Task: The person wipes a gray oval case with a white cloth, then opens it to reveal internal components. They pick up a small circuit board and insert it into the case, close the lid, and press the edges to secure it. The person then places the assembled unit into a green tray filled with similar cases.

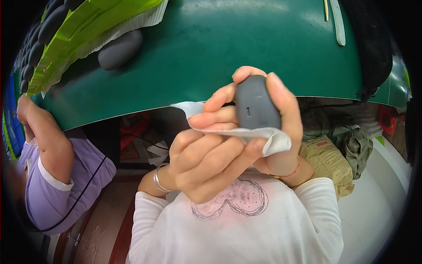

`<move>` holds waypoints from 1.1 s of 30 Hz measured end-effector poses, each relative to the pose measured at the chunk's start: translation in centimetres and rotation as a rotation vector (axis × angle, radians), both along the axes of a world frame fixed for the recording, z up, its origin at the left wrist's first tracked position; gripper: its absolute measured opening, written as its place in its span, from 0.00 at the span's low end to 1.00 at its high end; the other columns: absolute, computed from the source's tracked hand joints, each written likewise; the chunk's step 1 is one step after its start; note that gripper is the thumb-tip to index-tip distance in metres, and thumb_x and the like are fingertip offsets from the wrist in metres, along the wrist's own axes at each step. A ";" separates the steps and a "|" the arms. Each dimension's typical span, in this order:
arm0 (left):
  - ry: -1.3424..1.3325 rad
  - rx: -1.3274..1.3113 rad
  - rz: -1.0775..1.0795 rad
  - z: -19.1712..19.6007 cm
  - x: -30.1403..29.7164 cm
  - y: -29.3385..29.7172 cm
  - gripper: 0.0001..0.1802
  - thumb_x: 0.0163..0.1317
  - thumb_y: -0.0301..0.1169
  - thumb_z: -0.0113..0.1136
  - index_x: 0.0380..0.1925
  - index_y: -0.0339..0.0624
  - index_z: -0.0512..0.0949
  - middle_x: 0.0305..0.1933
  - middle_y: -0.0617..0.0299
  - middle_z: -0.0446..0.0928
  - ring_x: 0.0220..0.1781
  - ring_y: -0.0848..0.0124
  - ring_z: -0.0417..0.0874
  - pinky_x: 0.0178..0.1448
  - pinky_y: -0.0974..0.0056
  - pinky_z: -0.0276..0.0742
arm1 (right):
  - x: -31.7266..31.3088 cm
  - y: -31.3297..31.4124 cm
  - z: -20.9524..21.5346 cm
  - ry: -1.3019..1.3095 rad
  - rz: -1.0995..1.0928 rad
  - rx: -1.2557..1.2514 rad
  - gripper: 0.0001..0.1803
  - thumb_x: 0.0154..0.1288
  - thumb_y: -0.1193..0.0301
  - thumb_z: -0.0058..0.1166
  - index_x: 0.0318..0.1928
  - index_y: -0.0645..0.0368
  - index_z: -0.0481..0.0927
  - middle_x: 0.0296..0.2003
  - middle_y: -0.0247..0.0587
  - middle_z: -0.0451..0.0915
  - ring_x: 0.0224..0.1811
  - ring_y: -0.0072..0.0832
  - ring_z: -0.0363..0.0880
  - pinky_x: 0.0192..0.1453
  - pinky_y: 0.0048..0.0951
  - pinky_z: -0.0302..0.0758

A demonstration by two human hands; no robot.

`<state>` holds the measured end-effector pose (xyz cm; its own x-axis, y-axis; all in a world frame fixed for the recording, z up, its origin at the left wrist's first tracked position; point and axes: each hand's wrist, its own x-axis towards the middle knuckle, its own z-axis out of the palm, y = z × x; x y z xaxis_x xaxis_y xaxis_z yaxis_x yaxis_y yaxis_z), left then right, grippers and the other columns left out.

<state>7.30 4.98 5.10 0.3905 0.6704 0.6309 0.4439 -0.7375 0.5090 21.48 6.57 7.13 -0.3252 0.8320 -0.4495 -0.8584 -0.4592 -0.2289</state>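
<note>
We hold grey case (258, 103) in right hand (288, 125), at tabletop's (198, 53) near edge. Left hand (209, 160) pinches white cloth (277, 141) below, perhaps touching case. Second case (121, 49) lies toward tabletop's left edge.

The right hand (289, 119) grips a smooth, dark-grey, rounded object (258, 101) while the left hand (209, 160) holds a thin white cloth (278, 143) at its lower end, before a glossy green table (211, 48) where a similar grey piece (121, 49) lies beside a lime-green tray (88, 31).
</note>
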 end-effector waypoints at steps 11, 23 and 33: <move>-0.059 -0.109 -0.200 0.0 1.5 1.5 0.20 0.37 0.21 0.69 0.37 0.44 0.87 0.29 0.69 0.74 0.28 0.76 0.75 0.30 0.72 0.72 | 0.5 -0.4 -0.4 0.001 -0.127 0.086 0.25 0.77 0.53 0.29 0.57 0.63 0.59 0.36 0.52 0.78 0.50 0.57 0.81 0.56 0.44 0.78; -0.334 -0.327 0.001 0.3 1.8 2.9 0.15 0.44 0.14 0.68 0.33 0.43 0.85 0.24 0.66 0.76 0.21 0.74 0.75 0.26 0.70 0.71 | 0.2 0.1 -0.2 -0.413 -0.067 0.147 0.25 0.76 0.52 0.33 0.56 0.60 0.67 0.40 0.46 0.79 0.47 0.38 0.80 0.54 0.36 0.77; -0.558 -0.474 -0.034 0.5 -0.7 1.5 0.15 0.71 0.40 0.55 0.39 0.38 0.70 0.45 0.53 0.75 0.45 0.66 0.80 0.48 0.60 0.79 | 0.0 0.9 0.7 0.043 -0.045 -0.029 0.24 0.76 0.50 0.31 0.53 0.57 0.67 0.37 0.47 0.78 0.43 0.34 0.78 0.47 0.30 0.74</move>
